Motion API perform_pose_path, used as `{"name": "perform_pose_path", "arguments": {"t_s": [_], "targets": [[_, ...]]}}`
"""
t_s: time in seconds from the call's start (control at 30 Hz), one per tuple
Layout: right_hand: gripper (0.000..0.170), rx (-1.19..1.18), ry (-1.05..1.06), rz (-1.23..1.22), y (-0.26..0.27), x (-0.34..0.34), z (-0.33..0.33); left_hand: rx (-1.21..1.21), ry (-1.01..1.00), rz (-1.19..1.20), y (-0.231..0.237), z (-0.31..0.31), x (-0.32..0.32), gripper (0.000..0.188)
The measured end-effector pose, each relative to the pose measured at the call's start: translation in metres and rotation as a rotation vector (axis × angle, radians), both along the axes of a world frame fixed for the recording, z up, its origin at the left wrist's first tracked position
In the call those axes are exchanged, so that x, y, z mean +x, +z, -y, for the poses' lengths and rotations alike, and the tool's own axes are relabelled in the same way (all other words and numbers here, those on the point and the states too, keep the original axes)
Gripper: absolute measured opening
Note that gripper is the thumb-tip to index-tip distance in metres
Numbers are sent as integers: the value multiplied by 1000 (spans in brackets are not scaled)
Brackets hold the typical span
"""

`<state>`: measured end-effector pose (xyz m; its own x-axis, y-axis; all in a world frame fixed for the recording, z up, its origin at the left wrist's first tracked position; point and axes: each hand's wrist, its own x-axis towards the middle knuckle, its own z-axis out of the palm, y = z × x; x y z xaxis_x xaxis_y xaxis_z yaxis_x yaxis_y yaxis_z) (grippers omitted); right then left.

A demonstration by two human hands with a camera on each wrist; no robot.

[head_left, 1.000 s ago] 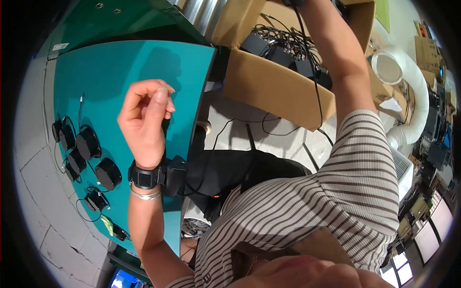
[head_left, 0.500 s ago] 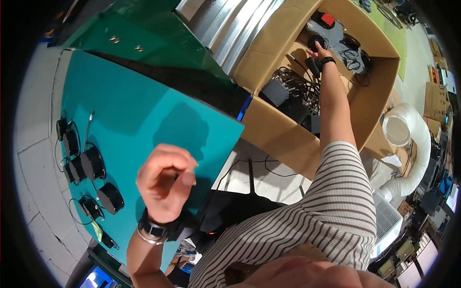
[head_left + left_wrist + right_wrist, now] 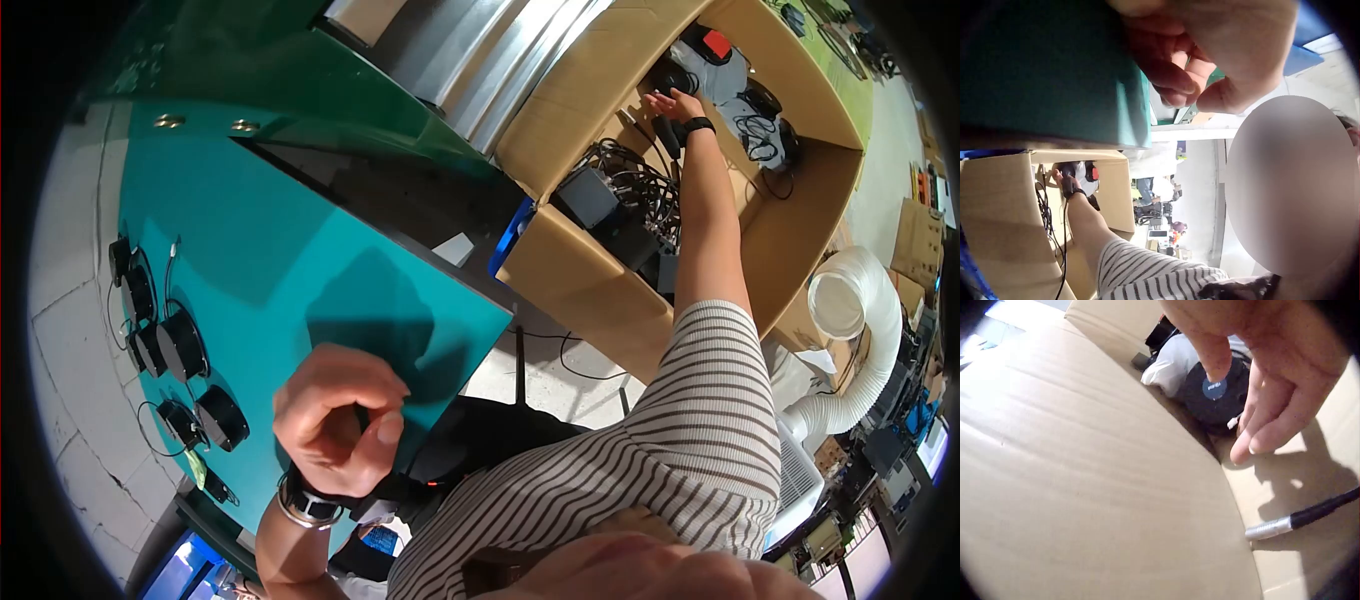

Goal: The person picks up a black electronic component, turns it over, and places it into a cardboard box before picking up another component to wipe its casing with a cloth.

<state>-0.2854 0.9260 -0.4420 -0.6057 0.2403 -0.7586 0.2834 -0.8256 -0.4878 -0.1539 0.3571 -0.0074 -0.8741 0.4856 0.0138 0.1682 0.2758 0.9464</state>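
Note:
My right hand (image 3: 678,106) is inside the cardboard box (image 3: 590,285), fingers spread and relaxed. In the right wrist view, my thumb overlaps a round black disc-shaped device (image 3: 1194,394) with a small blue label, and my other fingers hang beside it near a white plug (image 3: 1232,423). Nothing shows gripped between them. A clear plastic bag (image 3: 1175,359) lies against the disc. My left hand (image 3: 340,420) hovers over the near edge of the teal table (image 3: 300,215), loosely curled around nothing.
More round black devices (image 3: 182,345) with cables sit along the table's far left side. Black adapters (image 3: 588,195) and tangled cables (image 3: 645,185) fill the box's near part. A cable with a metal connector (image 3: 1269,529) lies below my right hand. A white hose (image 3: 860,350) stands to the right.
My right hand has come into view in the box and lately drawn back slightly from the round black device. The head view has shifted toward the box. My left hand stays loosely curled.

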Motion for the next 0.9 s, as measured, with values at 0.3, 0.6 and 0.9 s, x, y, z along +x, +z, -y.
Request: {"name": "perform_pose_path", "arguments": {"t_s": [0.3, 0.6, 0.9], "targets": [[60, 228, 696, -209, 22, 25, -49, 118, -9, 93, -5, 0, 3, 7], [38, 439, 569, -398, 240, 189, 120, 156, -72, 11, -17, 2, -5, 12], [35, 1038, 1480, -119, 236, 396, 230, 321, -12, 151, -6, 22, 25, 12]]}}
